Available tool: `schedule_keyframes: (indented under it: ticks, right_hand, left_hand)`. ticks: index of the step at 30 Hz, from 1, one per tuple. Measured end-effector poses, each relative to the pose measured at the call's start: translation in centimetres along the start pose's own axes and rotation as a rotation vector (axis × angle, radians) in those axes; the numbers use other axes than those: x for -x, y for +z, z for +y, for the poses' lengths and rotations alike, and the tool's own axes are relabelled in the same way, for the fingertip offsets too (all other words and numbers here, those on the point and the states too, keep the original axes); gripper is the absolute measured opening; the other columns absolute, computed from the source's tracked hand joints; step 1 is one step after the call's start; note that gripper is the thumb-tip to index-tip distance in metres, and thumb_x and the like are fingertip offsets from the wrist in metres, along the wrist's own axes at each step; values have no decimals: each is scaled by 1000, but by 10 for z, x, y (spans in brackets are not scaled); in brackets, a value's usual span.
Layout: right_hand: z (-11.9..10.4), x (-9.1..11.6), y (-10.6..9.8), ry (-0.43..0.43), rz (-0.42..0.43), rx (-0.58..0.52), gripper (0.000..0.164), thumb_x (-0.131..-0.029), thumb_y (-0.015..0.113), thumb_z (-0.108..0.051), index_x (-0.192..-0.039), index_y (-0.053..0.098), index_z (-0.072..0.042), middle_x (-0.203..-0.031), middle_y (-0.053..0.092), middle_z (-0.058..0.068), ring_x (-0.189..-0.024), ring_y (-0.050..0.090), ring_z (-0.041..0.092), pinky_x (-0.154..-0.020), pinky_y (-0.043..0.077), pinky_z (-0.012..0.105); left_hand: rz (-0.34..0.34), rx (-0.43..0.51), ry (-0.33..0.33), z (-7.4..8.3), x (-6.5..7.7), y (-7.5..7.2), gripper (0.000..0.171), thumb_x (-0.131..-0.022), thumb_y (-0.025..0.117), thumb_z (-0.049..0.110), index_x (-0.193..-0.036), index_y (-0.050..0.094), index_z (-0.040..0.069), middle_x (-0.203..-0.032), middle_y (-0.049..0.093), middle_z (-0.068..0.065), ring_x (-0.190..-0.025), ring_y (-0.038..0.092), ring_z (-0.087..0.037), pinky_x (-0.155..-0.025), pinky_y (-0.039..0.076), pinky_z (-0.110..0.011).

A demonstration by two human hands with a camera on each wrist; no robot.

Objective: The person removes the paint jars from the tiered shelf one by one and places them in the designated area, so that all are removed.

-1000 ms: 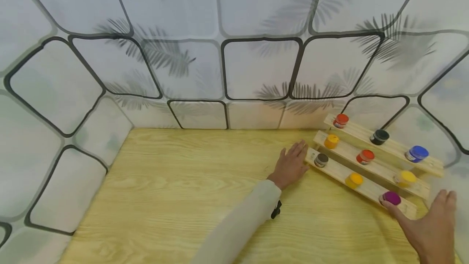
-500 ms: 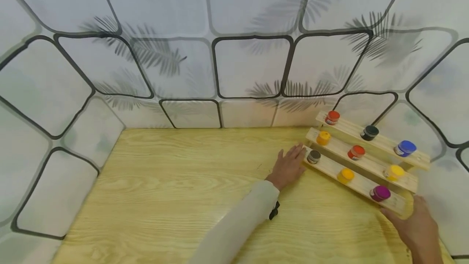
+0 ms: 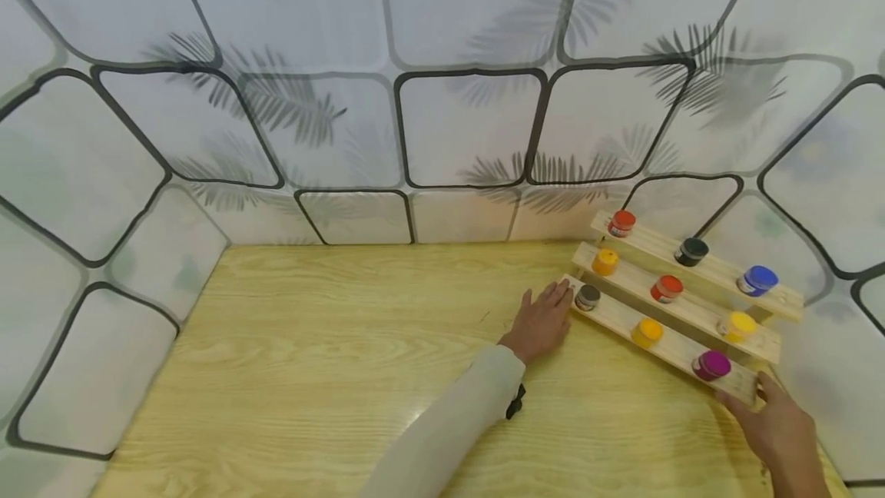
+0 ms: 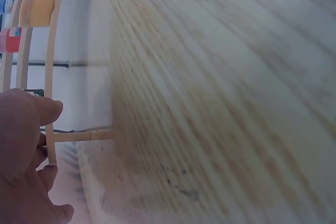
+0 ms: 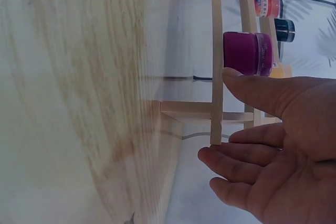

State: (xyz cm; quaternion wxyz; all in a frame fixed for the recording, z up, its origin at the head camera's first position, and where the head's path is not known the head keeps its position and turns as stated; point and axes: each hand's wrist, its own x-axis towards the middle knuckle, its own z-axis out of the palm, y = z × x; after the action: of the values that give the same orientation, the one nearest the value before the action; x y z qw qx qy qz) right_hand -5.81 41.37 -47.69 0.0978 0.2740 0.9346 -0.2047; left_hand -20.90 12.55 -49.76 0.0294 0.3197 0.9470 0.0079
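Note:
A three-tier wooden rack [image 3: 679, 351] stands at an angle on the table's right side. Its front step carries a dark grey paint jar [image 3: 588, 297], a yellow-orange jar [image 3: 647, 333] and a purple jar [image 3: 712, 365]. My left hand [image 3: 538, 326] holds the front step's left end, thumb on one side and fingers on the other in the left wrist view. At the right end, my right hand [image 3: 780, 427] grips the same step. In the right wrist view its thumb [image 5: 247, 85] touches the plank beside the purple jar, with the fingers curled near the plank's end.
Higher steps bear more jars, among them a red one [image 3: 667, 288], a yellow one [image 3: 737, 326], a black one [image 3: 691, 251] and a blue one [image 3: 757, 280]. Patterned wall covering [image 3: 470, 129] closes off the back and sides of the wood-grain table [image 3: 311, 375].
My right hand has come in from the right, its fingers going from spread and apart to round the rack's right end. My left hand stays at the left end. The view has shifted slightly.

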Motion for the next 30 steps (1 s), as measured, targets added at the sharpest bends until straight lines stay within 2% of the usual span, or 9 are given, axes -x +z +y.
schedule_keyframes:
  ticks: [3, 5, 9, 12, 17, 19, 23, 30]
  right_hand:
    - [-2, -2, -1, 20, 5, -7, 88, -93, 48, -55, -141, 21, 14, -136, 32, 39, -123, 29, 59, -102, 30, 63]
    - [-3, -4, -1, 22, 8, -5, 88, -92, 50, -54, -140, 24, 14, -135, 34, 39, -121, 33, 58, -101, 31, 62]
    - [0, -6, -3, -34, 10, 37, 82, -93, 54, -48, -134, 31, 19, -126, 43, 41, -110, 45, 55, -93, 38, 60]
    - [2, -7, -5, -74, -4, 63, 82, -93, 55, -46, -131, 31, 22, -119, 48, 42, -107, 47, 56, -91, 40, 59]
    - [3, -8, -6, -101, 10, 63, 87, -89, 59, -48, -129, 32, 25, -120, 46, 45, -109, 43, 59, -92, 39, 61]
    - [3, -9, -6, -97, 20, 62, 88, -89, 61, -48, -127, 33, 26, -123, 42, 46, -110, 42, 60, -92, 39, 61]
    - [4, -10, -6, -64, 7, 58, 91, -87, 61, -50, -128, 33, 26, -127, 35, 47, -114, 38, 61, -95, 38, 61]
    - [4, -13, -7, -35, -6, 31, 100, -81, 61, -62, -128, 34, 22, -114, 46, 43, -103, 47, 53, -87, 42, 57]
  left_hand:
    - [18, -10, 4, 0, 0, 0, 55, -102, 38, 40, -152, 23, 23, -160, 14, 7, -145, 22, -8, -114, 29, -40]
    - [35, -9, 5, -1, -1, 0, 52, -102, 38, 37, -151, 26, 22, -159, 17, 7, -143, 26, -8, -113, 31, -39]
    - [66, -7, 7, 0, -1, 0, 47, -103, 39, 32, -148, 33, 21, -157, 24, 7, -139, 34, -6, -111, 35, -36]
    - [81, -14, 0, 2, -2, -1, 45, -102, 41, 30, -146, 37, 22, -155, 28, 8, -136, 38, -5, -109, 38, -34]
    - [141, -23, -25, 4, -4, 0, 40, -101, 44, 28, -141, 46, 23, -151, 36, 10, -128, 48, -5, -91, 50, -27]
    - [169, -21, -29, 5, -5, 1, 38, -101, 44, 26, -138, 49, 23, -149, 40, 9, -122, 53, -7, -83, 52, -25]
    - [201, -17, -29, 8, -8, 1, 34, -100, 46, 23, -133, 56, 21, -145, 46, 8, -108, 61, -11, -80, 54, -26]
    - [227, -93, -62, 10, -14, 2, 28, -97, 53, 20, -122, 65, 25, -137, 54, 12, -90, 65, -10, -73, 54, -22]
